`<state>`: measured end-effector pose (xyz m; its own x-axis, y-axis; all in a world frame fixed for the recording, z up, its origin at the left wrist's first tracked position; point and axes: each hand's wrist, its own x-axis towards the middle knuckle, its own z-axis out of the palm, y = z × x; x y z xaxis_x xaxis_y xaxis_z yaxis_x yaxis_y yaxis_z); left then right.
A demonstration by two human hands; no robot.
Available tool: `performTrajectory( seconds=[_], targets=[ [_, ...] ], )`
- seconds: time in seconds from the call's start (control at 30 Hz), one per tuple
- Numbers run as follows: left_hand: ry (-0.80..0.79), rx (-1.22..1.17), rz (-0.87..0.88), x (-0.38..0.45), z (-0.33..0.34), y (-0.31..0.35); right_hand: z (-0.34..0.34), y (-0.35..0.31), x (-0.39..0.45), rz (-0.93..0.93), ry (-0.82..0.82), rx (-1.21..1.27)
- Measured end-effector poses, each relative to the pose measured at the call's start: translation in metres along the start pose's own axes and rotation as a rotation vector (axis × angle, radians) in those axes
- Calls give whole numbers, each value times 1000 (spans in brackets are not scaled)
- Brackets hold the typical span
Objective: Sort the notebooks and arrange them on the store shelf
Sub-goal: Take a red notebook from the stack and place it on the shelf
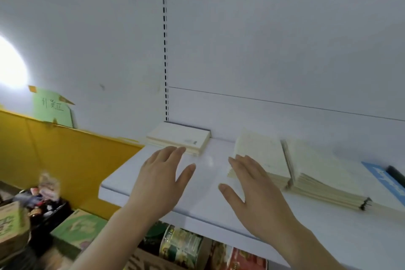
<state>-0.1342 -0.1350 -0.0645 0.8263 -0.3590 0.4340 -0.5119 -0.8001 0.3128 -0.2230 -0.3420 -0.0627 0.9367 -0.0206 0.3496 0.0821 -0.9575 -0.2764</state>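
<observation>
Down at far left, below shelf level: cartons and packaged goods against a yellow partition, with a green handwritten sign leaning behind. On the white store shelf, back left corner: a small cream notebook stack, lying flat, long axis running left to right along the back wall. Just in front, the left hand, palm down, fingers straight and spread, fingertips touching or nearly touching the stack's near edge, gripping nothing. Right of centre, the right hand, likewise flat and open, fingertips over the near left corner of a second cream stack, long axis pointing front to back. Touching it on the right, a thicker third stack, angled the same way. At far right, a blue booklet, lying flat. Below the shelf: tins on their sides.
</observation>
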Motion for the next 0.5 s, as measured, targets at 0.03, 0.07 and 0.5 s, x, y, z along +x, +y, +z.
performTrajectory(
  seconds=[0.03,0.07,0.5],
  targets=[
    [4,0,-10,4,-2,-10,4,-7,10,-3,-6,-5],
    [7,-2,-25,7,-4,-21,10,-13,21,-7,-12,-13],
    [-115,44,-9,91,8,-125,101,-23,189,-48,-56,-254]
  ],
)
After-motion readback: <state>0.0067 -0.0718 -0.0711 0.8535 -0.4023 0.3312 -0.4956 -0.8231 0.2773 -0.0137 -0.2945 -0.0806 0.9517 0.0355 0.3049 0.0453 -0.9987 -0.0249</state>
